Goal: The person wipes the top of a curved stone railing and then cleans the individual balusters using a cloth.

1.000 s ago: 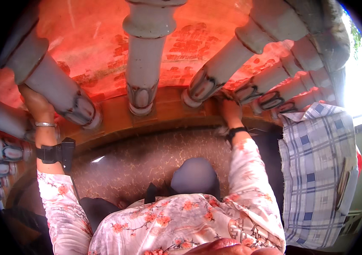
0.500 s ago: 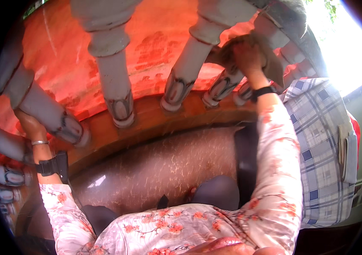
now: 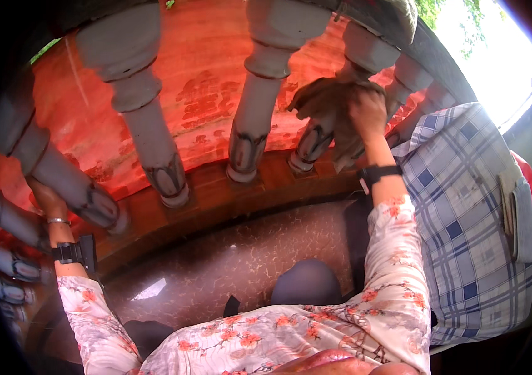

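A big red sheet [image 3: 203, 119] with darker marks stands behind a bent row of grey posts [image 3: 253, 112]. The posts are fat at the top and thin lower down, and they stand on a brown ledge [image 3: 209, 189]. Below that is a shiny brown floor [image 3: 216, 240] with pale, cracked lines. At the right hangs a blue-and-white checked cloth [image 3: 466, 231], close to the right arm. The person wears a pale shirt [image 3: 234, 337] with red flowers.

A brown rag [image 3: 334, 112] is up against a post on the right side, with its ends hanging loose. A loose end could snag on a post's bumpy ring and pull the rag away. The gaps are narrow, so knuckles could knock the next post. The checked cloth is near enough that the right arm could brush it.

The right arm reaches up and forward. The right hand [image 3: 367, 112] has its fingers bent over the rag, so that grip looks closed on it. The left arm reaches out to the far left, and the left hand [image 3: 47, 197] is against a post there. Its fingertips are hidden, so one cannot tell how tight that grip is. A thin silver bracelet [image 3: 59, 220] circles the left wrist.
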The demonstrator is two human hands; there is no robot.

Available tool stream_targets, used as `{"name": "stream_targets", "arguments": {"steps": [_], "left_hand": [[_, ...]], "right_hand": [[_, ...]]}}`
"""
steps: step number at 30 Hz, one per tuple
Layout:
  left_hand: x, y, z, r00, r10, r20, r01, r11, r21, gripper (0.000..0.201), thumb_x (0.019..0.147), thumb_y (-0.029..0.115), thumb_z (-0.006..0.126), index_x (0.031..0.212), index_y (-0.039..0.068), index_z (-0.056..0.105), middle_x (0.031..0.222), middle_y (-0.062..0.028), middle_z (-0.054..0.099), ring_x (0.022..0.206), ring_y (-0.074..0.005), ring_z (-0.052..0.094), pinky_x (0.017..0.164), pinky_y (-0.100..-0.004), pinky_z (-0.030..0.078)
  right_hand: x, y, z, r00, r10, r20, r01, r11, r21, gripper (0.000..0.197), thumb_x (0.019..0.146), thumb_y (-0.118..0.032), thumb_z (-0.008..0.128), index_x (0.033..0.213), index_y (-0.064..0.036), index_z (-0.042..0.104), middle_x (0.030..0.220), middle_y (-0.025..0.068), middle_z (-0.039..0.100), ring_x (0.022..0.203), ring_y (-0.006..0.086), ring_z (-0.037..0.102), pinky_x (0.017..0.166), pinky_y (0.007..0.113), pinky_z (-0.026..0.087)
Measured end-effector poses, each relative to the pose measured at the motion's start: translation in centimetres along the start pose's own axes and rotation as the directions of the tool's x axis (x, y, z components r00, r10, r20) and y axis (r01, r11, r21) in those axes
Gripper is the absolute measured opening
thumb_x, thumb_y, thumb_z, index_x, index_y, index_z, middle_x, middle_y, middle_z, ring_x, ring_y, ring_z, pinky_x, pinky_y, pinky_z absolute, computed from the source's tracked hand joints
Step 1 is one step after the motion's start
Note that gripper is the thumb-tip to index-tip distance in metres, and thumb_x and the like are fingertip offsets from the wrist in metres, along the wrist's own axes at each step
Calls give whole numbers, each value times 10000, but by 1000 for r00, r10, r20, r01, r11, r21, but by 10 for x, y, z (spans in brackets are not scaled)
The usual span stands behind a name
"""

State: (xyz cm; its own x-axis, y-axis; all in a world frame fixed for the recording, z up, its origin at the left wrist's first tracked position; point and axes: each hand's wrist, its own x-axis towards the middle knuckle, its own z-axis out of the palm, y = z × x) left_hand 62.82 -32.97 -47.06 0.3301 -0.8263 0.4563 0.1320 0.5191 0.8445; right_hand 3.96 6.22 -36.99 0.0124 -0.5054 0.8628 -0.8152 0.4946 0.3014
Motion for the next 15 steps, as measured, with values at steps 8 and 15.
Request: {"name": "stream_targets", "arguments": {"steps": [8,15], "left_hand": [[-166,74,25,859,490,149,-512,811,283,308,912,156,436,1147,-40,468,1100,-135,504,1007,-217,496,873,-363,413],[-320,121,207,41,114,993,-409,908,-87,943,629,330,791,1386,104,276,1414,-215,232,1281,-377,284,1035,-429,300]], "right_hand": [[-158,79,-24,204,567,798,-811,-359,462,258,814,-227,653,915,9,628,836,57,641,742,132,599,670,281,485],[-77,-53,-63,420,78,904,-873,-238,426,514,751,-189,723,1157,56,524,1022,70,602,910,131,572,798,264,459]]}}
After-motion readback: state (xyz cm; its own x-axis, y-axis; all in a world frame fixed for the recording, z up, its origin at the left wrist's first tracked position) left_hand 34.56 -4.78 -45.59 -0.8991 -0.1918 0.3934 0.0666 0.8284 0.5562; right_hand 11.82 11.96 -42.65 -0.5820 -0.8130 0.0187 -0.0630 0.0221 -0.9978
